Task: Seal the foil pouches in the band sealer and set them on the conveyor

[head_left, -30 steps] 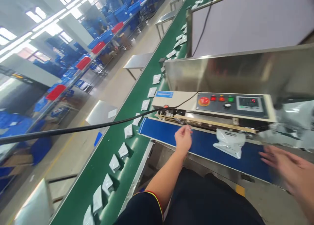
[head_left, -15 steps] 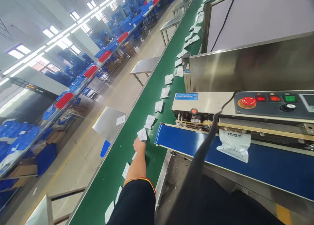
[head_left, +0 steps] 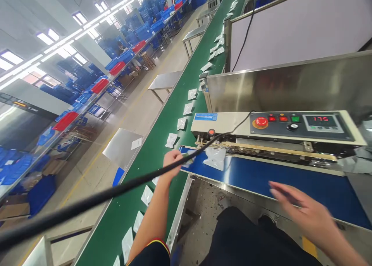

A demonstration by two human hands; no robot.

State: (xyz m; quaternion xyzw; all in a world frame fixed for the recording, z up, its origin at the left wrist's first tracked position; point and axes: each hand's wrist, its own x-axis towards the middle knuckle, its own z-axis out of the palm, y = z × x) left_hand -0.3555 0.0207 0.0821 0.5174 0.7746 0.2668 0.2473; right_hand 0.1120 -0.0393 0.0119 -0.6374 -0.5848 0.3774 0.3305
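Note:
My left hand (head_left: 172, 162) is at the near-left end of the blue belt (head_left: 261, 180) of a band sealer, shut on a small white sachet (head_left: 188, 158) that is partly hidden by my fingers. A clear plastic pouch (head_left: 215, 158) lies on the belt just right of that hand, apart from it. My right hand (head_left: 299, 206) is blurred, with its fingers spread, holding nothing, above the belt's near edge. A row of white sachets (head_left: 181, 123) lies along the green conveyor belt (head_left: 173, 107), left of the sealer.
A black cable (head_left: 93, 198) sags across the view in front of my left wrist. The sealer's control panel (head_left: 302, 124) has a red stop button and a display reading 175. Steel tables (head_left: 164, 82) stand beyond the conveyor, with blue and red crates (head_left: 100, 86) on far shelves.
My left hand has moved from the sachets on the green belt to the blue belt, with a sachet in it. The clear pouch sits further left along the blue belt. My right hand is back in view.

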